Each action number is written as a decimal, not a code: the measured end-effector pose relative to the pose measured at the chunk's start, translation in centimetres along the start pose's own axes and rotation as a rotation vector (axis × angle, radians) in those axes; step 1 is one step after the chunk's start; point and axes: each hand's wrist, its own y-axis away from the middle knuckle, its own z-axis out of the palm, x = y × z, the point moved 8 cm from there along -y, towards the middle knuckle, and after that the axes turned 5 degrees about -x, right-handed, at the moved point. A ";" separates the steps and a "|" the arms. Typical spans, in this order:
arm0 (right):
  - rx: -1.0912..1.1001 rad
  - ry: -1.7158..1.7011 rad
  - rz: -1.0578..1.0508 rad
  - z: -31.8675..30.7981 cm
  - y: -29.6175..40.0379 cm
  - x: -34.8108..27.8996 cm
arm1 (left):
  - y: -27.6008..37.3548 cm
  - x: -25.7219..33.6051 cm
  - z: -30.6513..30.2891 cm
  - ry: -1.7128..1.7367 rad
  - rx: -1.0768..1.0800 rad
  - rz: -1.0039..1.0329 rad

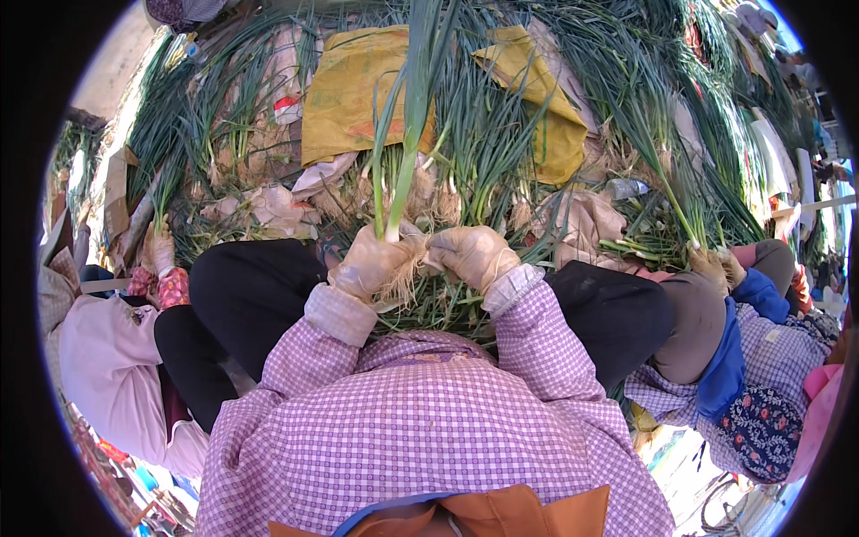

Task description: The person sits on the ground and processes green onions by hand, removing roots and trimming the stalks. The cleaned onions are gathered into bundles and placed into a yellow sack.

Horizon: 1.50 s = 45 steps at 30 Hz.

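My left hand (376,258), in a soiled pale glove, grips a few green allium stalks (405,181) near their white bases. Their long leaves point up and away from me, and a tuft of fibrous roots (401,280) hangs below the fingers. Gloved as well, my right hand (473,255) is beside it with curled fingers. Its fingertips pinch at the right edge of the roots; exactly which strand or skin they hold is partly hidden. Loose green leaf trimmings (443,312) lie between my legs, beneath both hands.
Rooted allium bunches (483,161) lie ahead, beside a yellow woven sack (356,94) and another yellow sack (557,134). A clear plastic bottle (627,188) lies to the right. Co-workers sit close on both sides; a gloved hand (708,268) at right holds stalks, another (160,248) is at left.
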 end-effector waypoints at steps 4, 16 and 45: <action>-0.070 -0.107 0.033 1.4 -0.4 1.2 | 0.0 -2.0 -0.4 0.065 0.022 -0.043; 0.266 0.488 0.389 -2.4 0.4 3.2 | 0.9 -0.7 -1.1 0.263 0.133 0.074; -0.044 -0.584 0.363 6.3 -4.9 7.3 | -0.8 -11.9 6.9 0.482 -0.392 -0.283</action>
